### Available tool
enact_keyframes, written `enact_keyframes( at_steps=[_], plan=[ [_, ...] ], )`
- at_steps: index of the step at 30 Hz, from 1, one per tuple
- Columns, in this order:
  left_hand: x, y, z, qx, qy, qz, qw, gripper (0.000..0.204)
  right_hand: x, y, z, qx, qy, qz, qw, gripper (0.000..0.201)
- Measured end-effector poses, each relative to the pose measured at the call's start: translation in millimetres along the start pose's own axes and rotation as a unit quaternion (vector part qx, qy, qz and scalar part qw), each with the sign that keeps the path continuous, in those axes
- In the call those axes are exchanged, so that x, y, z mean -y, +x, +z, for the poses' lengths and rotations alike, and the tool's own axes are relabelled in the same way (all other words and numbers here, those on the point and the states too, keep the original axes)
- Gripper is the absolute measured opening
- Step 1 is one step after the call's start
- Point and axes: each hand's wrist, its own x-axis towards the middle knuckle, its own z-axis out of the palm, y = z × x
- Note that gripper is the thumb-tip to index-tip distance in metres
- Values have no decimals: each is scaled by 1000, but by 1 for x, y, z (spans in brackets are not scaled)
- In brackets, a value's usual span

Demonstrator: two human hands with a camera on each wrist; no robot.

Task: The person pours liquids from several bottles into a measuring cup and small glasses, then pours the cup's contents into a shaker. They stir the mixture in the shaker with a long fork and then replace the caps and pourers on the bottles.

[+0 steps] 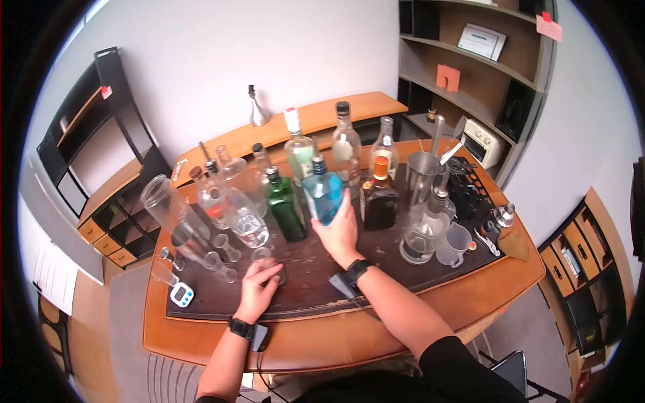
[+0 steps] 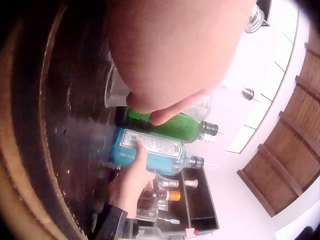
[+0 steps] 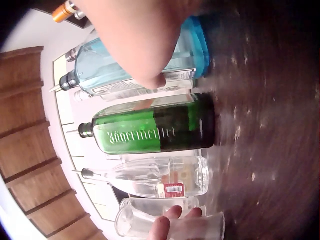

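My right hand (image 1: 338, 232) grips a squarish bottle of clear blue liquid (image 1: 324, 196) with a dark pourer cap. It stands upright near the middle of the table, fingers around its lower half. My left hand (image 1: 259, 285) holds a clear glass (image 3: 200, 228) close over the dark mat; in the right wrist view its fingertips curl around the side. Between the hands, farther back, stands a green Jägermeister bottle (image 3: 150, 125). Left of it is a clear bottle with a red label (image 1: 247, 221). A dark squat bottle with an orange cap (image 1: 379, 201) sits right of the blue one.
More bottles crowd the back, including a pale green one (image 1: 300, 158). Small clear hourglass-shaped measures (image 1: 227, 248), a tall clear cylinder (image 1: 164, 201) and a white timer (image 1: 181, 294) stand left. A metal shaker tin (image 1: 421, 178), glass decanter (image 1: 422, 235) and clear jug (image 1: 455, 244) stand right.
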Motion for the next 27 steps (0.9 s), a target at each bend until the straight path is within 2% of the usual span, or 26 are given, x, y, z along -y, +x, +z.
enact_keyframes(
  at_steps=[3,5,9,12,15,17,18,21,23,25,27],
  plan=[
    [2,0,2,15,-16,35,999,36,9,0,-6,14,10,21,1000,120],
    [2,-2,1,28,-40,21,999,36,7,-2,0,-12,-4,-2,1000,118],
    [-1,-3,-2,39,-70,-17,997,39,6,-3,4,-9,-1,1,1000,122],
    [0,2,-3,5,-49,12,999,39,9,2,5,-14,18,-2,1000,117],
    [-7,-2,-5,31,-30,11,999,38,8,0,-3,-7,19,13,1000,112],
    [-11,-1,-7,25,-31,36,999,38,10,0,-13,27,33,17,999,112],
    [-8,-4,-6,46,-30,20,998,39,8,0,-14,30,34,7,999,114],
    [-4,-6,-3,36,-32,38,998,41,-1,1,-19,67,51,-3,996,114],
    [-2,-8,-4,42,-46,22,998,43,-6,-2,-26,77,51,-5,996,116],
    [1,-8,-4,37,-40,36,998,44,-15,0,-36,141,97,-40,984,118],
    [-3,-9,-6,30,-40,35,998,45,-24,-3,-36,155,122,-60,979,118]
  ],
)
